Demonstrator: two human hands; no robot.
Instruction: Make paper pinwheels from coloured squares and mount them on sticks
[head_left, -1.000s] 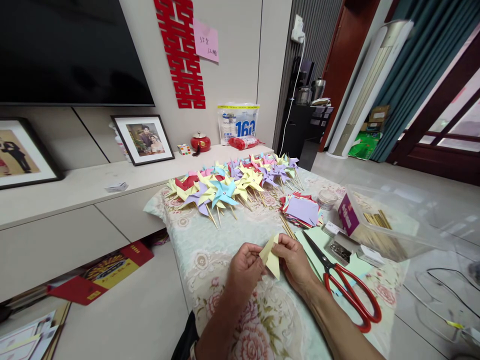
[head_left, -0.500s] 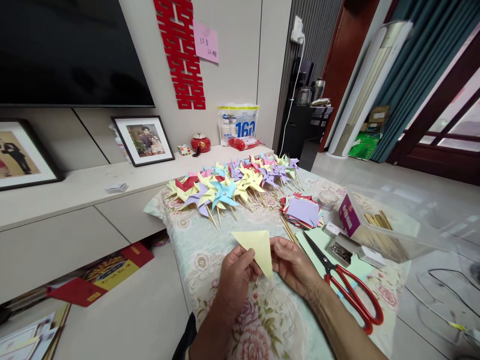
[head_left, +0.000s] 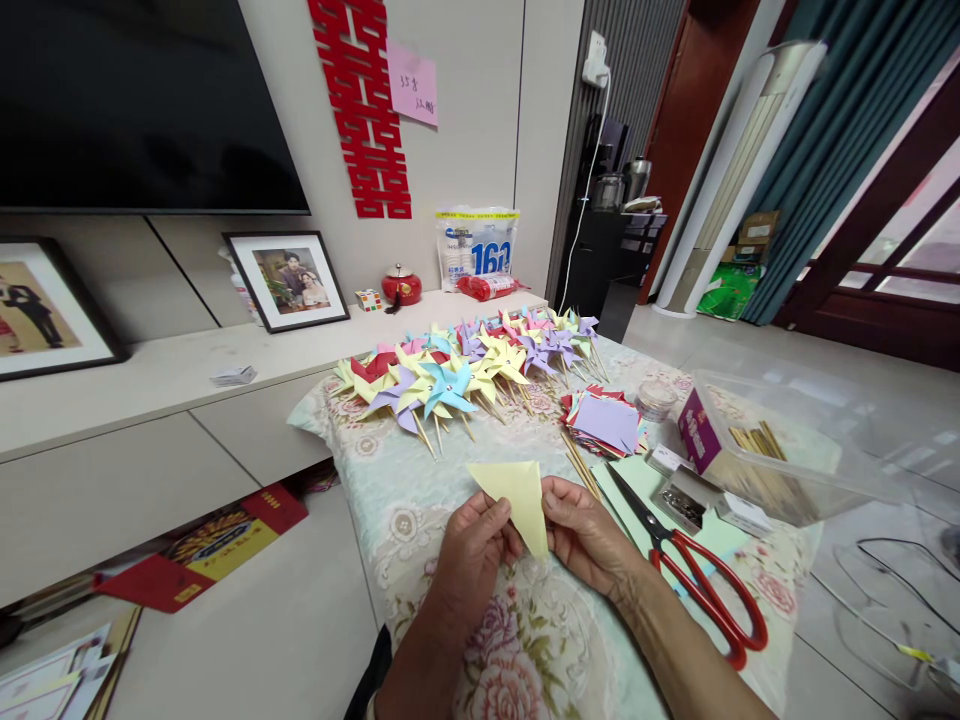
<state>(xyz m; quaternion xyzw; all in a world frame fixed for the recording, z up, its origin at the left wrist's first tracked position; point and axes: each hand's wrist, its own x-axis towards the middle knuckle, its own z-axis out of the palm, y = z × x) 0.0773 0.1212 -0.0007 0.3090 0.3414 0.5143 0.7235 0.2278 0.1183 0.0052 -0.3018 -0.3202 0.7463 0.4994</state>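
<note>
A yellow sheet of paper (head_left: 529, 505), folded into a triangle, is held above the flowered tablecloth. My left hand (head_left: 480, 545) pinches its lower left side, thumb on top. At its right edge, the fingers of my right hand (head_left: 581, 525) are closed on the paper; their tips are partly hidden. Large scissors (head_left: 675, 545) with red handles lie to the right of my right hand, on pale green paper (head_left: 619, 490). Beyond my hands stands a group of colourful paper pinwheels (head_left: 450, 385) on sticks.
A stack of coloured paper squares (head_left: 604, 420) sits past my right hand, near loose wooden sticks (head_left: 581, 465). Farther right are a small box of metal pins (head_left: 682, 505) and a clear plastic bin (head_left: 795, 450) holding sticks. A white cabinet (head_left: 172, 385) runs along the wall.
The folded yellow paper has shifted very slightly to the right with both hands still on it. Everything else looks the same.
</note>
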